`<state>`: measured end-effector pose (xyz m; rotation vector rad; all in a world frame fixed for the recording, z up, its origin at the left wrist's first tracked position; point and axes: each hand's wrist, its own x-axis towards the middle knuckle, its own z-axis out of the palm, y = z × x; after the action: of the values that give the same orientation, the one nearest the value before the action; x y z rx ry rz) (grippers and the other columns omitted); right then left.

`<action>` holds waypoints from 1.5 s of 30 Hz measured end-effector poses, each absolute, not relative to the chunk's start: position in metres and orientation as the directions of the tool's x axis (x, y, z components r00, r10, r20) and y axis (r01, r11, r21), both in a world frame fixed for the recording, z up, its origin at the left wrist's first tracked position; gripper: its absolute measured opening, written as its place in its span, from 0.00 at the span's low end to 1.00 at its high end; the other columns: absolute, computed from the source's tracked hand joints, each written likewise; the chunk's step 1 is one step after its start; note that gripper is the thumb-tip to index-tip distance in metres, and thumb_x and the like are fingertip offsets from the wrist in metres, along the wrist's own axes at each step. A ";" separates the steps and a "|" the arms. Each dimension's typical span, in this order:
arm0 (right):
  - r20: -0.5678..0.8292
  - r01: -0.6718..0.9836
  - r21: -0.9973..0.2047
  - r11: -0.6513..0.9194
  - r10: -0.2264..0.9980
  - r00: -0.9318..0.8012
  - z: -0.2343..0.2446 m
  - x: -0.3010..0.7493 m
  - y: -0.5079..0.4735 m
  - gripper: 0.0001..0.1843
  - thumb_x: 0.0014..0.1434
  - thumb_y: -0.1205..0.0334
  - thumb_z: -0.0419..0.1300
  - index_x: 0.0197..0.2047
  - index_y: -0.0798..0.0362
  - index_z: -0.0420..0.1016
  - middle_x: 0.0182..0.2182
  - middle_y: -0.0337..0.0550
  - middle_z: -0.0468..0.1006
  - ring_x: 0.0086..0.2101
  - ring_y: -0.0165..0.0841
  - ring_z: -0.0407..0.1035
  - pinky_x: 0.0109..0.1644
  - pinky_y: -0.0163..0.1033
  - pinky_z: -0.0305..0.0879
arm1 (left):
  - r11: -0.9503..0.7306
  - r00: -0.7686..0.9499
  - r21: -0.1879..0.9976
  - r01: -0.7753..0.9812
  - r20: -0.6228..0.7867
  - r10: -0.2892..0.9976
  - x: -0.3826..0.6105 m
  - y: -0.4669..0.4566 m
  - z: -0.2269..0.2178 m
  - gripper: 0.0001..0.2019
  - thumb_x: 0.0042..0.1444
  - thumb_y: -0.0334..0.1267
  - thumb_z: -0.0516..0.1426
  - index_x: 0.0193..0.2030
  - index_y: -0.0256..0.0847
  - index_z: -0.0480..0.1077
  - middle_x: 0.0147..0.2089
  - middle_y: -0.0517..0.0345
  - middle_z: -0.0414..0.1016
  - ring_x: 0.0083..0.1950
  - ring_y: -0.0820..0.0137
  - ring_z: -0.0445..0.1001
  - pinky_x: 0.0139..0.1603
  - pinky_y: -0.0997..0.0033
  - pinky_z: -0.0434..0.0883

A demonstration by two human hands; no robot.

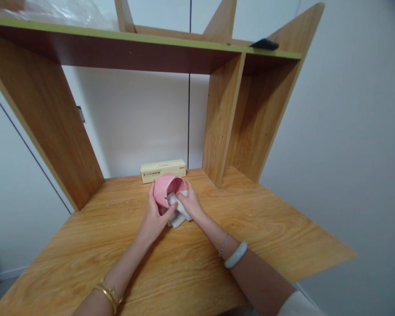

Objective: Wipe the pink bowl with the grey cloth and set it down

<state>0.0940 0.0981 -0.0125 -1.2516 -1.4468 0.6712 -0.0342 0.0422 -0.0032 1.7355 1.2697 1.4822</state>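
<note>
My left hand grips a pink bowl, tipped on its side so its opening faces right, above the wooden desk. My right hand presses a white cloth against the bowl's rim and inside. The cloth hangs down below the bowl and touches the desk top. Both hands sit at the middle of the desk, toward the back.
A long cream box with printed text lies just behind the bowl by the wall. An upright wooden divider stands to the right; a shelf runs overhead with a dark object on it. The desk's right edge is angled.
</note>
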 end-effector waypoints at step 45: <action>0.134 0.789 -0.527 0.317 0.947 -0.292 0.061 0.118 0.064 0.29 0.54 0.43 0.53 0.51 0.56 0.66 0.41 0.50 0.74 0.38 0.37 0.69 0.39 0.38 0.62 | -0.075 -0.146 0.983 -0.168 0.050 0.988 -0.046 0.053 -0.010 0.26 0.47 0.52 0.53 0.50 0.42 0.53 0.10 0.77 0.55 0.08 0.78 0.53 0.09 0.83 0.52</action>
<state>0.1179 0.0637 0.0609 -1.5376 -2.1690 0.5090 -0.0456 0.0533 -0.0100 1.0538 1.1489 1.4365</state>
